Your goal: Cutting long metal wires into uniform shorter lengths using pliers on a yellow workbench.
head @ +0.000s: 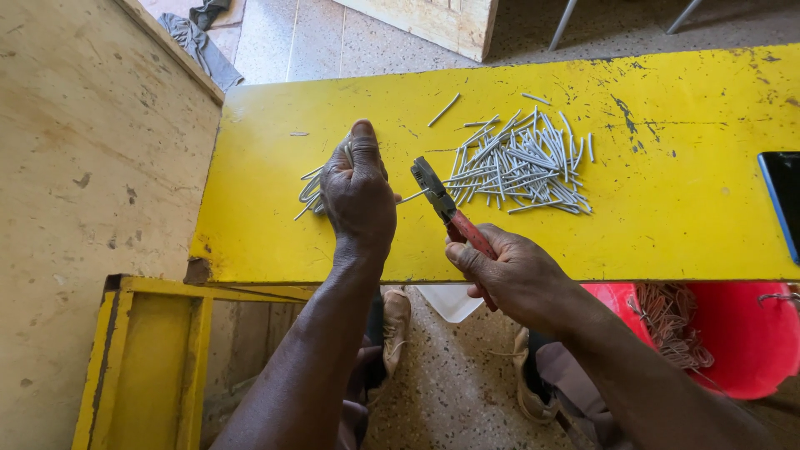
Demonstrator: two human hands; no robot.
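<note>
The left hand [358,196] is closed in a fist around a bunch of thin grey wires [311,192]. The wires are short, pale and a bit bent. They stick out of the fist to the left, just over the yellow table [683,200]. One wire [410,197] pokes out of the fist to the right and goes into the tip of the pliers [442,204].

The right hand [517,275] is wrapped tight around the red handles of the pliers. The head of the pliers is grey metal. I cannot tell if the tip is shut on the wire or only touching it.

To the right of the pliers lies a pile [521,162] of cut grey bits. They are straight and short, and they lie all mixed up. A few lone bits lie near the pile.

The table is bright yellow with black scratches and chipped paint. A dark flat thing with a blue edge [783,200] lies at the far right side. Under the table stands a red bucket [742,333] with brownish wire in it. The floor [458,383] is speckled stone. A pale wooden board [92,167] stands at the left.

The pliers are long and slanted. The tip points up and to the left, toward the fist. The handles point down and to the right. The one wire lies almost flat from left to right.
</note>
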